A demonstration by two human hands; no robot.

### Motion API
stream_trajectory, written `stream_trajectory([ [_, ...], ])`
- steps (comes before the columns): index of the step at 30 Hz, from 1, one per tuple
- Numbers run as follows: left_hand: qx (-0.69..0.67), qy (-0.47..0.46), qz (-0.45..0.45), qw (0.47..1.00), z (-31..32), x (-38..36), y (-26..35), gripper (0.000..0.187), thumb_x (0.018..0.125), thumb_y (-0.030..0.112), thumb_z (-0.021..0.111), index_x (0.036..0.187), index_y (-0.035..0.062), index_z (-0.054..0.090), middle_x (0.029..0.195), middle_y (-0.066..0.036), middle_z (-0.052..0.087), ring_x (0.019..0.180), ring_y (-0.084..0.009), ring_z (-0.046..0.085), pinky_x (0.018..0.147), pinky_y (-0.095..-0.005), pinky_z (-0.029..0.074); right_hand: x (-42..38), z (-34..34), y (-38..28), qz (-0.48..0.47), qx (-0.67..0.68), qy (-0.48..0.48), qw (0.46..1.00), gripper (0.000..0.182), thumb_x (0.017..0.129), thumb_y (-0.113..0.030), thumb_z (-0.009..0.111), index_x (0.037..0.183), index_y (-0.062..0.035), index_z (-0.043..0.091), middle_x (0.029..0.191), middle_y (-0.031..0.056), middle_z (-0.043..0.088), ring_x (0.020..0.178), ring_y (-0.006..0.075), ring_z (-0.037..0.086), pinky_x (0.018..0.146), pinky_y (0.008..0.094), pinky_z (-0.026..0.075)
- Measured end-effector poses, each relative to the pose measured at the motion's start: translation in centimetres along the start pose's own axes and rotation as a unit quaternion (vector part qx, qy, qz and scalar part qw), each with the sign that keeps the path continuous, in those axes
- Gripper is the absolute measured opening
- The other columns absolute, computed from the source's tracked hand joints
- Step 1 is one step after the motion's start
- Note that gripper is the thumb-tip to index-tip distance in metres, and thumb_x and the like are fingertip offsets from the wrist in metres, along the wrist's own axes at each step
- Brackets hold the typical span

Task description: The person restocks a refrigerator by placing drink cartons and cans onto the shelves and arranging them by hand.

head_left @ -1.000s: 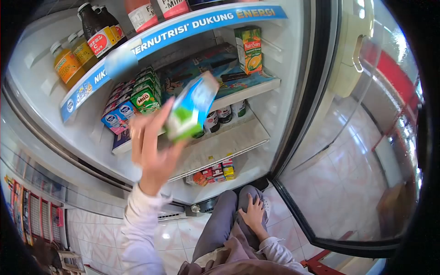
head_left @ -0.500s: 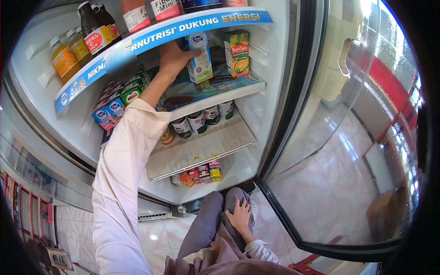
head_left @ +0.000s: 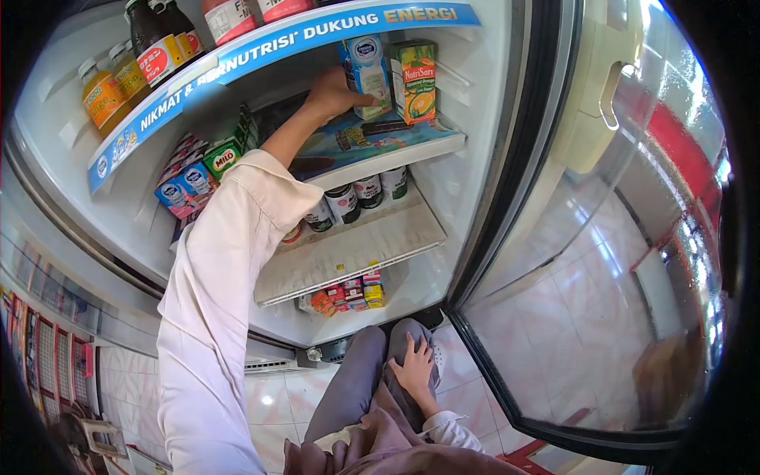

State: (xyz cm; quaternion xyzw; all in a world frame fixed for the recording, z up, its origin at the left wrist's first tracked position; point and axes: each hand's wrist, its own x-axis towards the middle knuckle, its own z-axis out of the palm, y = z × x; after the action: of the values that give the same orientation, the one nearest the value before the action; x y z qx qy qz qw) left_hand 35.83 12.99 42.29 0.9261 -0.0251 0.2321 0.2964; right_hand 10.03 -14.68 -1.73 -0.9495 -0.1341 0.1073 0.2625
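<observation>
On the upper shelf point(head_left: 396, 161) of the fridge point(head_left: 475, 91), the blue-and-white carton point(head_left: 366, 71) sits at two o'clock from the left hand point(head_left: 336, 95), against the fingers, its top close under the curved printed strip point(head_left: 317, 39). Directly at three o'clock from the carton is the orange-and-green NutriSari box point(head_left: 416, 83), just beside it; whether the two touch cannot be told. Both are upright, flat-sided and squared at the corners, with smooth printed faces. Beneath them a glossy blue sheet point(head_left: 336, 146) covers the shelf, patterned with dark shapes. At eight o'clock from the hand stand green Milo packs point(head_left: 222, 157) and small blue boxes point(head_left: 184, 191), packed in tight blocks. Toward six o'clock, on the scuffed white ledge below, is a row of round, dark-banded tins point(head_left: 343, 203). Rounded bottles point(head_left: 104, 96) with coloured labels stand at nine o'clock, behind the strip. The left hand is partly closed, gripping the carton from its left side: the thumb lies across the lower front, and the other fingers are largely hidden. The right hand point(head_left: 414, 372), loosely spread and holding nothing, rests at five o'clock from the left on grey, softly creased trousers point(head_left: 348, 388).
</observation>
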Motion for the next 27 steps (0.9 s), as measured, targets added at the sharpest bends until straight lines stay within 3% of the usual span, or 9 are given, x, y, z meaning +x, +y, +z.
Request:
stream_trajectory([
  [5,-0.028,-0.053,0.023,0.998,0.5,0.8,1.4,0.053,0.059,0.014,0.089,0.107,0.002,0.068,0.104,-0.013,0.072,0.097,-0.0243,0.067,0.09,-0.0347,0.05,0.0,-0.3,0.1,0.005,0.003,0.007,1.0,0.09,0.073,-0.043,0.076,0.148,-0.0173,0.033,0.148,0.0217,0.033,0.127,0.0431,0.04,0.096,0.0606,0.04],
  [8,-0.021,-0.094,-0.01,0.995,0.4,0.1,3.8,0.059,0.063,0.014,0.089,0.114,-0.001,0.062,0.105,-0.013,0.068,0.104,-0.0233,0.062,0.095,-0.0343,0.046,0.1,-0.2,0.1,0.001,0.001,0.006,1.0,0.09,0.073,-0.044,0.076,0.147,-0.0174,0.034,0.147,0.0217,0.033,0.126,0.0431,0.041,0.096,0.0606,0.04],
  [11,-0.104,-0.089,0.014,0.99,1.9,1.3,2.6,0.057,0.063,0.005,0.085,0.113,-0.0032,0.061,0.102,-0.012,0.068,0.104,-0.0244,0.062,0.096,-0.0352,0.045,0.3,-0.1,-0.3,0.002,0.005,-0.002,1.0,0.089,0.072,-0.043,0.076,0.147,-0.0179,0.034,0.147,0.0216,0.034,0.126,0.0426,0.041,0.097,0.06,0.039],
  [14,0.02,-0.085,0.042,0.995,2.3,2.0,2.6,0.058,0.061,-0.003,0.08,0.115,-0.0044,0.059,0.103,-0.014,0.068,0.098,-0.026,0.064,0.091,-0.036,0.049,0.4,-0.1,-0.4,0.012,0.006,-0.009,1.0,0.089,0.072,-0.042,0.075,0.147,-0.0184,0.034,0.147,0.0213,0.034,0.127,0.0422,0.041,0.099,0.0593,0.038],
  [17,0.021,-0.117,0.03,0.992,3.1,3.4,0.6,0.064,0.061,-0.006,0.076,0.121,-0.0053,0.054,0.104,-0.015,0.066,0.091,-0.0262,0.065,0.081,-0.0363,0.053,0.3,0.0,-0.4,0.006,-0.003,-0.002,1.0,0.088,0.073,-0.043,0.074,0.147,-0.0179,0.035,0.147,0.0213,0.033,0.125,0.0419,0.042,0.096,0.0599,0.04],
  [20,0.004,-0.032,0.028,0.999,4.8,4.6,-0.8,0.044,0.06,0.002,0.077,0.103,-0.0035,0.065,0.1,-0.021,0.07,0.097,-0.0321,0.068,0.084,-0.0392,0.053,0.4,-0.1,-0.3,0.01,0.004,-0.004,1.0,0.088,0.072,-0.043,0.074,0.147,-0.0185,0.035,0.147,0.021,0.034,0.126,0.0419,0.041,0.097,0.0595,0.039],
  [23,0.007,-0.039,0.036,0.999,4.6,3.6,0.8,0.045,0.064,0.004,0.073,0.107,-0.0056,0.06,0.1,-0.023,0.069,0.095,-0.0318,0.068,0.081,-0.0381,0.053,0.4,-0.1,-0.6,0.016,0.006,-0.01,1.0,0.089,0.071,-0.042,0.076,0.146,-0.0191,0.035,0.147,0.0203,0.034,0.127,0.042,0.041,0.099,0.0588,0.037],
  [26,-0.031,-0.115,0.01,0.993,4.0,3.2,1.2,0.075,0.069,0.0,0.067,0.138,-0.0027,0.038,0.114,-0.017,0.06,0.098,-0.0225,0.06,0.079,-0.0357,0.052,0.4,-0.3,-0.9,0.018,0.005,-0.01,1.0,0.088,0.07,-0.041,0.076,0.145,-0.0194,0.035,0.147,0.0201,0.034,0.127,0.042,0.04,0.1,0.0585,0.038],
  [27,-0.058,-0.124,0.011,0.99,3.6,3.0,1.4,0.079,0.069,0.002,0.068,0.14,-0.0022,0.035,0.118,-0.017,0.058,0.103,-0.023,0.058,0.085,-0.0352,0.05,0.4,-0.3,-0.9,0.019,0.007,-0.009,1.0,0.088,0.07,-0.04,0.076,0.145,-0.0195,0.035,0.147,0.0201,0.034,0.127,0.042,0.04,0.1,0.0583,0.038],
])
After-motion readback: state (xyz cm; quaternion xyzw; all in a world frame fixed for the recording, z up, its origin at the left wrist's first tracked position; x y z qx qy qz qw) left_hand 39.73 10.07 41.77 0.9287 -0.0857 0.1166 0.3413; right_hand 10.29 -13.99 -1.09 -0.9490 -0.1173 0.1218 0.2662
